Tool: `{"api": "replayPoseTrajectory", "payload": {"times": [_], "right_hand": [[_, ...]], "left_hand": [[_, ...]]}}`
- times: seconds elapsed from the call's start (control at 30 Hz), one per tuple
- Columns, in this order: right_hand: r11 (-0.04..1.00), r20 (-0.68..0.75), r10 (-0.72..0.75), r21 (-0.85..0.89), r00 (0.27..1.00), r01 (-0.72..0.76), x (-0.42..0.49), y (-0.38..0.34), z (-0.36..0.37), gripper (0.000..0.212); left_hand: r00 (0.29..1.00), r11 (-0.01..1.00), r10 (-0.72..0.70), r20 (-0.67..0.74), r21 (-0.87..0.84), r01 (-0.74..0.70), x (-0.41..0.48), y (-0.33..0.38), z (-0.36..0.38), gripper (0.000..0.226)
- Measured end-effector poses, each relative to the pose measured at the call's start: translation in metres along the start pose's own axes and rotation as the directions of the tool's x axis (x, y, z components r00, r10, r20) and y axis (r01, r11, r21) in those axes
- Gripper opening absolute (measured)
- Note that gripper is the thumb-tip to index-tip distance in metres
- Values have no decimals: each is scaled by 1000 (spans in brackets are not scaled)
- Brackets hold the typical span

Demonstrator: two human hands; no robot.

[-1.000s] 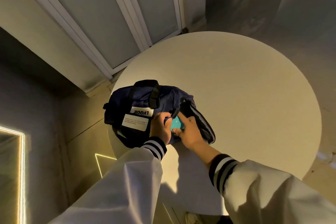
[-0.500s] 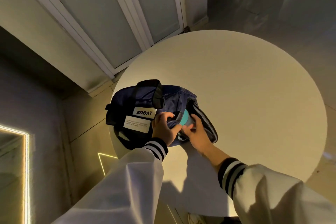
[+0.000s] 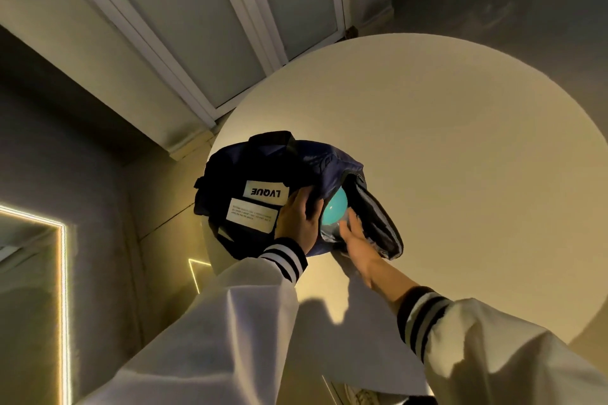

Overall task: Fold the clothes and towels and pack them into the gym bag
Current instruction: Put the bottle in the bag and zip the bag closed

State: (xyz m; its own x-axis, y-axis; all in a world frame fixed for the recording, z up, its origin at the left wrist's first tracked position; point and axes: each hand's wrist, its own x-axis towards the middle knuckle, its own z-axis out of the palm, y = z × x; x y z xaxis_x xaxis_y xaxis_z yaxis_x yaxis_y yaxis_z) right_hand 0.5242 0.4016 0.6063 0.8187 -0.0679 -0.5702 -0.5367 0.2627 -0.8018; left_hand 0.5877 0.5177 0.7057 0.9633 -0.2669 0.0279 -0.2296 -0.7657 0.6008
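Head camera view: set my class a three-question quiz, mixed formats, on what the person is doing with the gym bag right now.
1. True or false: the gym bag lies in the middle of the round table.
2. Multiple choice: the item showing in the bag's opening is A) red, B) teal, C) yellow.
3. Short answer: which hand grips the bag's fabric beside the opening?

Key
1. False: it sits at the table's edge, on the person's left.
2. B.
3. The left hand; the right hand reaches to the opening, its fingers against the item.
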Motion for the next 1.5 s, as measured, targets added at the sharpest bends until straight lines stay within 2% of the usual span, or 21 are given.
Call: {"api": "replayPoseTrajectory", "payload": {"times": [0.13,0.2,0.27,0.33,0.4,0.47,0.57,0.63,0.73,0.93,1.03,1.17,1.27,1.4,1.5], "right_hand": [[981,14,7,-192,1000,-4,4,-7,7,57],[975,-42,11,-221,999,-20,6,-8,5,58],[969,-133,-58,-247,989,24,5,-11,1,58],[953,-167,-187,-270,968,137,2,-16,-3,49],[947,-192,-280,-217,941,237,-5,-26,-6,35],[949,-164,-303,-145,939,281,-11,-32,-8,27],[957,-86,-275,-121,958,264,-15,-33,-7,37],[968,-60,-242,-79,968,237,-19,-35,-4,45],[978,-49,-209,19,977,210,-26,-43,6,45],[982,-85,-177,-88,981,170,-19,-54,19,49],[982,-123,-157,-121,980,142,-12,-60,22,41],[979,-83,-153,-147,985,140,-6,-59,27,28],[984,-43,-167,-67,985,164,-12,-61,24,31],[986,-94,-149,60,984,155,-28,-64,16,37],[995,-87,-69,65,994,75,-35,-74,15,38]], "left_hand": [[993,1000,-10,116,-1,10,1,-8,-5,47],[989,999,-1,146,36,-5,1,-10,-4,53],[995,994,42,85,95,-50,-4,-11,-2,64],[989,977,146,-16,162,-142,-9,-6,1,73],[975,957,216,-47,210,-202,-10,1,6,66],[990,976,138,-27,173,-131,-6,10,8,52],[998,999,-27,-65,40,30,2,15,7,39],[995,998,-65,-74,-30,63,5,14,5,34],[992,984,-127,-7,-123,125,7,17,0,28],[993,969,-111,45,-217,118,10,22,-15,22],[994,958,-73,79,-273,92,6,22,-12,18],[992,977,-48,113,-203,70,4,12,-10,18],[997,998,-2,75,-60,6,-2,9,-4,24],[999,997,-13,52,-70,16,-8,11,-5,38],[994,997,-80,-78,-27,78,-12,5,-4,48]]}}
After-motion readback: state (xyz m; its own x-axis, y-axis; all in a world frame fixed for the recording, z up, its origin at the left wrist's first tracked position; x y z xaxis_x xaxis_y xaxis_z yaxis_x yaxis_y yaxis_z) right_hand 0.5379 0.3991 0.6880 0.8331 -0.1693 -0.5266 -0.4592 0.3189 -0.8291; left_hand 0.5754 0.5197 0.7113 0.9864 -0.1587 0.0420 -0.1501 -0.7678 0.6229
